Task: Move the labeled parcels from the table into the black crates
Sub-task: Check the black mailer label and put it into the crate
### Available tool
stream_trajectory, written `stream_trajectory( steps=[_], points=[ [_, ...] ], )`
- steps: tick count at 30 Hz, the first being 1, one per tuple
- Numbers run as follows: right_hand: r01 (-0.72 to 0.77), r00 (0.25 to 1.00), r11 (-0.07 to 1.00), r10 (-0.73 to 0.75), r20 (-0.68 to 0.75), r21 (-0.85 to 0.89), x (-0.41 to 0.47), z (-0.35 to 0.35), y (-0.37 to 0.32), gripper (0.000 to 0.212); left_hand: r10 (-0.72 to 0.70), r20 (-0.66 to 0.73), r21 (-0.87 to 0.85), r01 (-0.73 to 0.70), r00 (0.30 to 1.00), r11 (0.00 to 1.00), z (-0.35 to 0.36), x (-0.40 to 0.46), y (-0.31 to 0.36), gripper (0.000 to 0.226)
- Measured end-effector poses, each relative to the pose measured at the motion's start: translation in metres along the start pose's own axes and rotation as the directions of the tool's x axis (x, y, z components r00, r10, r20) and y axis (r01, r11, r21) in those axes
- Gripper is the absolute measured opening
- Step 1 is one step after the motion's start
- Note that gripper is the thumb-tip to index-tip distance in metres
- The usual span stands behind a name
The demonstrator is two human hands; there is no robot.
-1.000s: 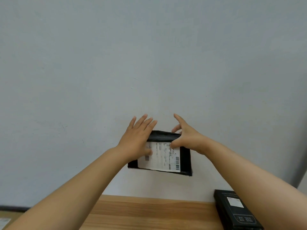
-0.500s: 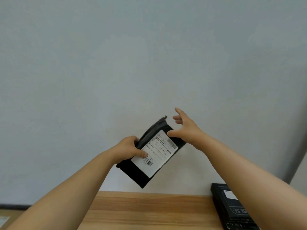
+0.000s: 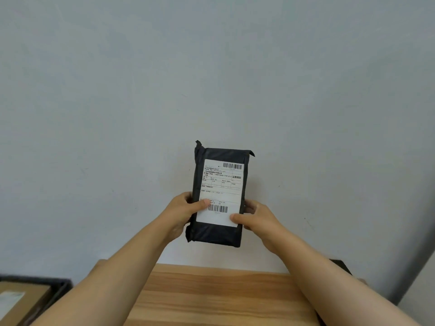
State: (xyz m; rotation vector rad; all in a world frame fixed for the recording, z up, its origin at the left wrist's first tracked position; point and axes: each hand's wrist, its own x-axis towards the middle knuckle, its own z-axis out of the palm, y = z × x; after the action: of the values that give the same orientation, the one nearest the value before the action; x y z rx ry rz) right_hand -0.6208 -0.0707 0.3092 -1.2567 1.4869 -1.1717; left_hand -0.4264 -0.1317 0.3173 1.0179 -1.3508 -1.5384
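Both hands gripped the black parcel (image 3: pixel 217 196) at its lower half: the left hand (image 3: pixel 182 212) curled round the left edge with its thumb pressed on the white label (image 3: pixel 221 191), and the right hand (image 3: pixel 256 218) curled round the right edge, thumb on the label's lower corner. Parcel was held upright in the air before the wall (image 3: pixel 211 67), at about 12 o'clock above the far edge of the wooden table (image 3: pixel 211 295), label facing the camera.

A black crate (image 3: pixel 58 288) already holding a brown box (image 3: pixel 21 300) lay at 8 o'clock, low in view. A dark item at 4 o'clock sat behind the right forearm; its nature could not be determined.

Assessment: the step in hand appeared to be reading the label before placement. Best practice would be to keep both thumbs off the barcodes, hold the soft wrapping firmly at the edges, then carry it level down to the crate.

Against the frame half a second prior, the parcel had been turned from a diagonal tilt to upright, and the right hand, then open beside it, had closed on it.
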Motion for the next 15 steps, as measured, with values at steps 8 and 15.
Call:
stream_trajectory(
  steps=[8, 15],
  points=[
    [-0.052, 0.994, 0.996, 0.046, 0.094, 0.069, 0.017, 0.023, 0.026, 0.038, 0.0, -0.119, -0.056, -0.007, 0.993, 0.998, -0.024, -0.013, -0.03, 0.029],
    [-0.067, 0.979, 0.994, 0.049, 0.197, 0.088, 0.016, 0.097, 0.031, 0.042, 0.01, -0.212, -0.096, -0.031, 0.977, 0.995, -0.092, -0.051, -0.046, 0.046]
  ],
)
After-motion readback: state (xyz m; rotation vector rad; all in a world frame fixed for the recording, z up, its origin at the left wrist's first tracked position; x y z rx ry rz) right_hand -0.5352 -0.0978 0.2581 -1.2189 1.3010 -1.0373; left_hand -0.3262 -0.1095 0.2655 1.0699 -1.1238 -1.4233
